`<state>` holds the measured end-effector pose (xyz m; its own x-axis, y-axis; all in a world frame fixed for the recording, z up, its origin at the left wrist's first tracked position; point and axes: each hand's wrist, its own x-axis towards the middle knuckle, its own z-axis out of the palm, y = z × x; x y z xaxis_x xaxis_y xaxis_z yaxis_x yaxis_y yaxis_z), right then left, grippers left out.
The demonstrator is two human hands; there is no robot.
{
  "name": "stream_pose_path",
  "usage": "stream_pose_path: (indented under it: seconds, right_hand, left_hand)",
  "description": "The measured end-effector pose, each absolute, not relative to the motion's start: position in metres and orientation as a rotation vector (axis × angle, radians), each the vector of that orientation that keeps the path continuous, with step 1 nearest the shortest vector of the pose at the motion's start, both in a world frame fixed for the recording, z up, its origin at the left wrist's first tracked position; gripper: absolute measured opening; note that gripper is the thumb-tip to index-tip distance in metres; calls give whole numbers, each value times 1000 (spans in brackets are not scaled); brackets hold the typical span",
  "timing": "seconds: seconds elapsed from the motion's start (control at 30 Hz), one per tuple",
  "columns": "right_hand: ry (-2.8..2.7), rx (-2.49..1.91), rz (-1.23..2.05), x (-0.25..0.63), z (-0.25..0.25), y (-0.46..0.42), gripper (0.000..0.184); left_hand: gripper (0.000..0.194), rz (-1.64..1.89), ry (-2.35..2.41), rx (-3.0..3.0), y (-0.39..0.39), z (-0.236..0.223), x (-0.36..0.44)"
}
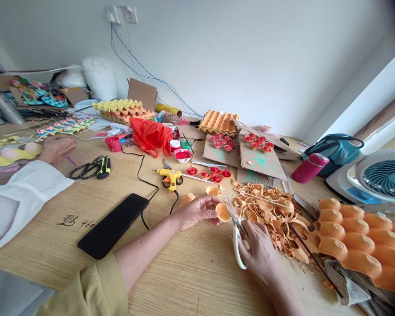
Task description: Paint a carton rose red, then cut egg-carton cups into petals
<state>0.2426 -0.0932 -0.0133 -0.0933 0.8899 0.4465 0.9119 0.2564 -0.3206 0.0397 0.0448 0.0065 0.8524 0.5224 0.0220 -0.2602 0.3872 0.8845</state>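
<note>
Wood-grain table (191, 270), black phone (113, 226), yellow glue gun (171, 176) (cord (176, 197) attached), orange scraps (260, 208)

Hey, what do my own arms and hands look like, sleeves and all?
Your left arm has a mustard-khaki sleeve reaching partway down the forearm. No sleeve shows on your right forearm. Your left hand and right hand are ungloved, with no watch or bracelet visible.
</note>
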Motion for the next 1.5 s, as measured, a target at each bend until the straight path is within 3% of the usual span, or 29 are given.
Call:
stream_pose_path:
  seconds: [0.53, 0.9, 1.5]
  right_hand:
    - [-1987, -1590, -23, 246, -14, -94, 28]
    - [-1996, -1636, -60, 243, -13, -94, 22]
    - [-1999, -1633, -9, 241, -9, -97, 29]
  left_hand:
    - [49, 534, 328, 1008, 46, 3, 39]
    - [37, 517, 290, 1064, 43, 8, 39]
    - [41, 539, 296, 1044, 48, 1, 37]
